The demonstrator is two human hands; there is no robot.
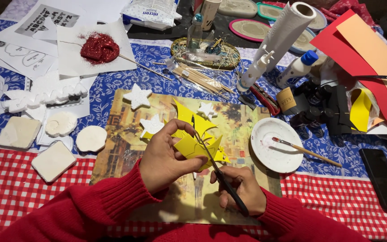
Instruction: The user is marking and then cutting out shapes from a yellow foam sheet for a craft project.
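The left hand (164,157) pinches a piece of yellow foam sheet (193,143) between the thumb and the curled fingers, so it is closed on the sheet and lifts it a little above the picture mat (126,134) under it. The right hand (240,188) is wrapped around the handles of a pair of black scissors (216,166), with the fingers through the loops. I cannot tell exactly how far the blades are apart, but they meet the yellow sheet at its right edge.

The long axis of the scissors runs from the right hand, low and near the body, up and to the left, toward the left hand; the tip ends just above the left thumb. So the yellow sheet lies up and left of the right hand, and directly at the fingertips of the left hand, which is the nearer one. The pointed ends of the sheet spread away from both hands, toward the far side of the table.

Just beyond the left hand, some white foam stars (138,96) lie on the mat. To the right of the right hand there is a white plate (265,154) with a thin paintbrush (305,150) resting on its rim. Further away from the left hand, a red glitter shape (99,47) lies on white paper, and far beyond both hands are a bundle of wooden sticks (202,78) and a white glue bottle (297,68).
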